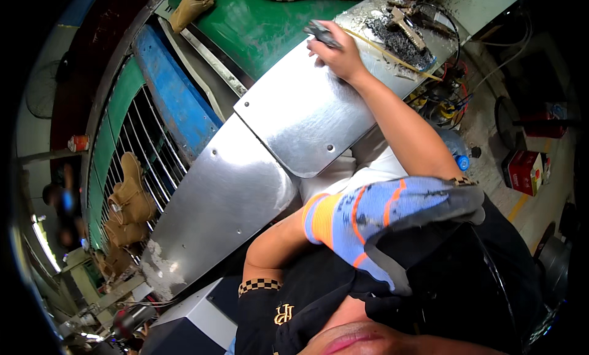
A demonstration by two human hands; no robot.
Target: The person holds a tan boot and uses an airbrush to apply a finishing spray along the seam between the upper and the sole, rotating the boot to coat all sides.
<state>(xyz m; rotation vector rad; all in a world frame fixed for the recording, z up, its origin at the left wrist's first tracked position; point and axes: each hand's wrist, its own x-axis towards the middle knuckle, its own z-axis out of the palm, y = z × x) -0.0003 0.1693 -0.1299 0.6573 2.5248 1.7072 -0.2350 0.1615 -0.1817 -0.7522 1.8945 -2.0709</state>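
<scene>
Green panel (264, 24) beyond, bare metal bench (307, 116) this side, and right at the bench's far edge, look: the right hand (341, 57), ungloved, has a dark tool (324, 35) gripped in its fingers! What kind, I can't tell. Its long axis lies crosswise to the bench, one end out toward the panel, the other back into the hand. Plenty of bare metal leftward and to the near edge; yellow strip (392, 54) and dark bits (389, 39) crowd the right end. Left hand (377, 214), gloved, off the near edge, thumb spread wide.
</scene>
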